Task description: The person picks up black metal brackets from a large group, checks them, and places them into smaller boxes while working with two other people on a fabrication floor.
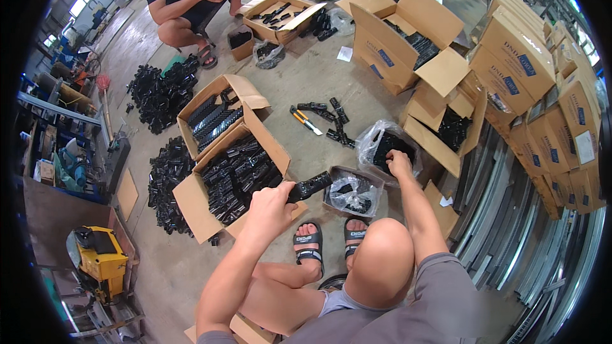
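Observation:
My left hand (273, 205) is closed round one end of a black plastic fitting (312, 186), whose other end points to the right. My right hand (400, 164) reaches into a clear plastic bag (368, 135) of small black parts (385, 146). Its fingers are bent together at the parts, and what they pinch cannot be made out. A small open box (370, 181) lined with clear plastic, with black parts inside, stands between my hands. Beside my left hand is an open carton (183, 199) filled with rows of black fittings.
Beyond it stands another carton (258, 99) of black parts. A utility knife (306, 121) lies near loose fittings (341, 130). Heaps of black parts (159, 92) lie left. Open cartons (376, 44), stacked boxes (516, 57) and metal profiles (510, 248) line the right. Two people sit across.

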Demonstrator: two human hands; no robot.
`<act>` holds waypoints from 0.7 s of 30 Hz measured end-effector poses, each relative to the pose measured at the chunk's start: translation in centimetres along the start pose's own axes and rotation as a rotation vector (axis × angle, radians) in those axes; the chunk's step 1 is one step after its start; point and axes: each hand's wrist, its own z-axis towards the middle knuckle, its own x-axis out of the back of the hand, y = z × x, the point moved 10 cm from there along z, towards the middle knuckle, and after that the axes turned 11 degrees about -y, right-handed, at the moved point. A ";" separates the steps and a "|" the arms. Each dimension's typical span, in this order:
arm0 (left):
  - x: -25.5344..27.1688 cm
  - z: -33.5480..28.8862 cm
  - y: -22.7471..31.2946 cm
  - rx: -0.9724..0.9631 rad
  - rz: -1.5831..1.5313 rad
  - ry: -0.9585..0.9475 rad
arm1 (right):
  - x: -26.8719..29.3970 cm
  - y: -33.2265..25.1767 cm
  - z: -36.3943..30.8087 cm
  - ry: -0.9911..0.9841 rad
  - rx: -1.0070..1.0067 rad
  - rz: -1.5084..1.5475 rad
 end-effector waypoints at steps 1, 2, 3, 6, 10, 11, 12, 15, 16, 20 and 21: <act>-0.2 -0.1 -0.2 -0.012 0.025 0.000 | -0.9 -1.1 0.1 -0.037 0.043 -0.088; -0.1 -0.2 -0.5 0.005 0.032 -0.008 | -1.9 -2.3 0.0 -0.073 0.087 -0.175; -0.1 0.0 -0.4 0.019 0.033 -0.024 | -2.0 -3.0 0.0 -0.018 0.198 -0.244; -0.4 0.6 -0.7 0.033 0.028 -0.044 | -2.2 -2.4 0.5 0.078 0.222 -0.254; -0.4 0.9 -0.7 0.035 0.009 -0.042 | -2.2 -3.4 0.8 0.094 0.316 -0.391; -0.5 0.9 -0.7 0.038 0.011 -0.042 | -2.0 -3.5 0.9 0.101 0.309 -0.381; -0.5 0.9 -0.6 0.034 0.020 -0.046 | -1.7 -3.5 1.3 0.115 0.304 -0.371; -0.6 0.9 -0.3 0.029 0.024 -0.050 | -1.1 -3.3 1.5 0.138 0.301 -0.401; -0.6 0.9 -0.3 0.028 0.015 -0.053 | -0.9 -3.2 1.5 0.140 0.304 -0.400; -0.2 0.9 0.2 0.026 0.045 -0.059 | 0.1 -3.8 0.6 0.200 0.358 -0.326; -0.3 1.0 0.0 0.023 0.044 -0.056 | 1.3 -3.5 0.1 0.275 0.343 -0.211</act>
